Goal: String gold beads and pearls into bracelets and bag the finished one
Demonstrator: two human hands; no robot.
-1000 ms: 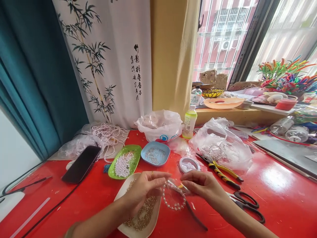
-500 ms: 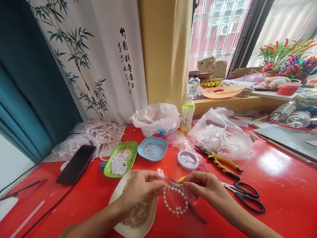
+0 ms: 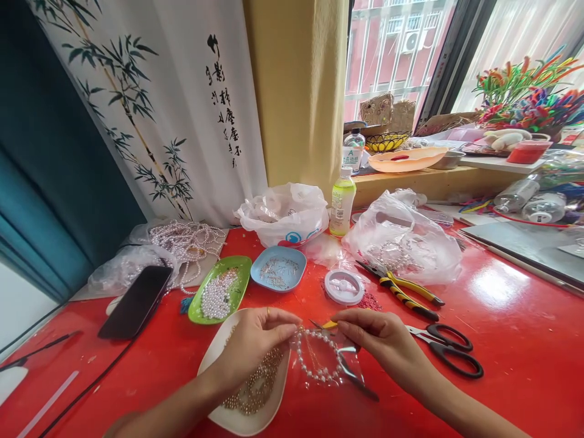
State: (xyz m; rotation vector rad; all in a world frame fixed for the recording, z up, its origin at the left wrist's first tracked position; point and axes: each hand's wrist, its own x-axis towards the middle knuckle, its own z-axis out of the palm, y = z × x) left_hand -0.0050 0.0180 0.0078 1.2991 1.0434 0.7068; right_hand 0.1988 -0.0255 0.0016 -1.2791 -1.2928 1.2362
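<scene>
My left hand (image 3: 255,344) pinches one end of a loop of white pearl beads (image 3: 314,356) above a red table (image 3: 502,365). My right hand (image 3: 378,337) pinches the loop's other end; a clear plastic bag (image 3: 349,362) hangs around the beads. The loop dangles between both hands. Under my left hand sits a white oval dish (image 3: 219,365) of small gold beads. A thin tool with a yellow tip (image 3: 328,325) lies just beyond my fingers.
A green dish of pearls (image 3: 219,295), a blue dish of pins (image 3: 278,269), a round white spool (image 3: 344,286), yellow-handled pliers (image 3: 406,295), black scissors (image 3: 449,350) and a phone (image 3: 137,301) surround my hands. Plastic bags (image 3: 401,240) and a bottle (image 3: 342,210) stand behind.
Both hands have lowered slightly and come closer together with the pearl loop; the clear bag now hangs around the beads. The camera has tilted down and to the right.
</scene>
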